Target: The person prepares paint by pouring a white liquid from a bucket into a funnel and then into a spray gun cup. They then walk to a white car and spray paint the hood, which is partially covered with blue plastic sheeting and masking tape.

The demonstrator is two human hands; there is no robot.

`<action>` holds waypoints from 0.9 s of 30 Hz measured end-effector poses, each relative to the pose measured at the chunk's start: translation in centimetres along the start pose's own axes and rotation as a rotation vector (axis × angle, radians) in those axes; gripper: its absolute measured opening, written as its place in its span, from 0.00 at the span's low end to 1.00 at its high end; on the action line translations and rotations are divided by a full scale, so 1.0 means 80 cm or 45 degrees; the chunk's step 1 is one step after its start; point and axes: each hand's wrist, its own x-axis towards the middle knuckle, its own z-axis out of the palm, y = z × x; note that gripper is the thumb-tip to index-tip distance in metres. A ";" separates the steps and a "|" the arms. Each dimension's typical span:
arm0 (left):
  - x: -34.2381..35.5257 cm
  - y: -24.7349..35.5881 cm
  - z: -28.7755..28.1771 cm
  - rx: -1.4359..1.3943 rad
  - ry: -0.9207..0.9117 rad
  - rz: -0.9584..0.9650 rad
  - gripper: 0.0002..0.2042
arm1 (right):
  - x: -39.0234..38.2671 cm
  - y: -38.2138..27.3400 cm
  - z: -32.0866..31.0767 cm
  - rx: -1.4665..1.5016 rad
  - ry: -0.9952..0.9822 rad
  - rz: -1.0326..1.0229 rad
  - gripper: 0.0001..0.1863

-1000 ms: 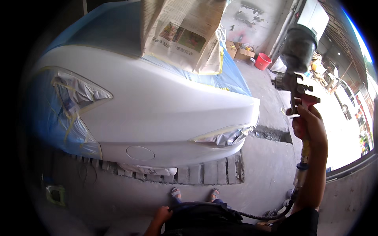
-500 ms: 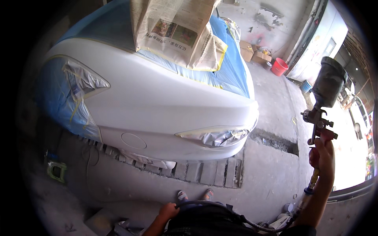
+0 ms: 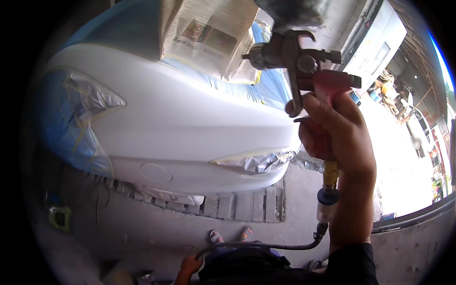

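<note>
My right hand (image 3: 346,128) is raised on the right, its fingers wrapped around the red handle of a spray gun (image 3: 297,61). The gun's nozzle points left, and its dark cup is cut off by the top edge. A yellow and blue fitting below the handle joins an air hose (image 3: 266,246), which crosses in front of my body. Low in the picture, my left hand (image 3: 191,264) is closed around that hose. Ahead stands a white car bumper (image 3: 190,118), its lamp areas masked with silvery film (image 3: 254,162) and tape. The gun is nearer to me than the bumper.
Newspaper (image 3: 204,42) and blue plastic film (image 3: 85,147) cover other parts of the car. A slotted floor grating (image 3: 237,209) lies under the bumper. On the left floor sits a green-framed object (image 3: 60,218). A white door (image 3: 375,52) and bright doorway are on the right.
My right hand has brought the spray gun left and closer to the head camera, so it looks much larger. My left hand, still on the hose, has shifted slightly left and down.
</note>
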 end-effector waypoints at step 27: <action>0.001 0.269 0.162 0.351 -0.108 0.069 0.18 | -0.189 0.185 -0.503 -0.180 0.507 0.237 0.22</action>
